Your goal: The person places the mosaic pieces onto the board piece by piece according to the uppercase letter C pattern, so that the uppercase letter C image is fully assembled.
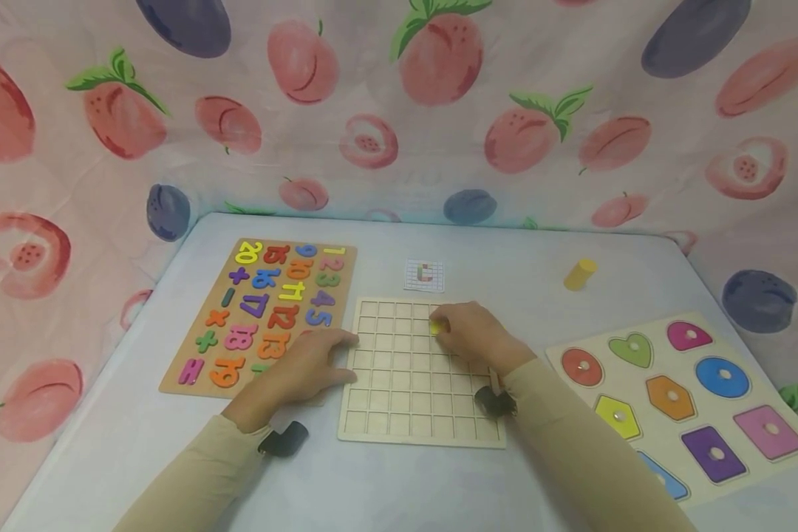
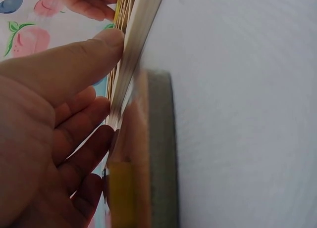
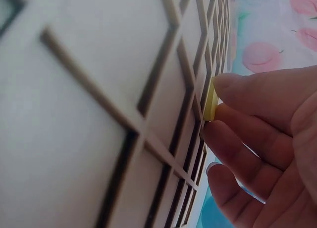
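Observation:
A square wooden grid board lies on the table. Over its far right part, my right hand pinches a small yellow piece between thumb and fingertips, at the grid surface. Whether the piece sits inside a cell cannot be told. My left hand rests at the board's left side, thumb and index finger apart and touching the edge. In the left wrist view its thumb lies against the board's rim. Part of the number board is hidden under the left hand.
A wooden number board lies to the left. Behind the grid is a small printed card with a coloured figure. A yellow cylinder stands at the back right. The knobbed shape puzzle lies right, partly behind the right sleeve.

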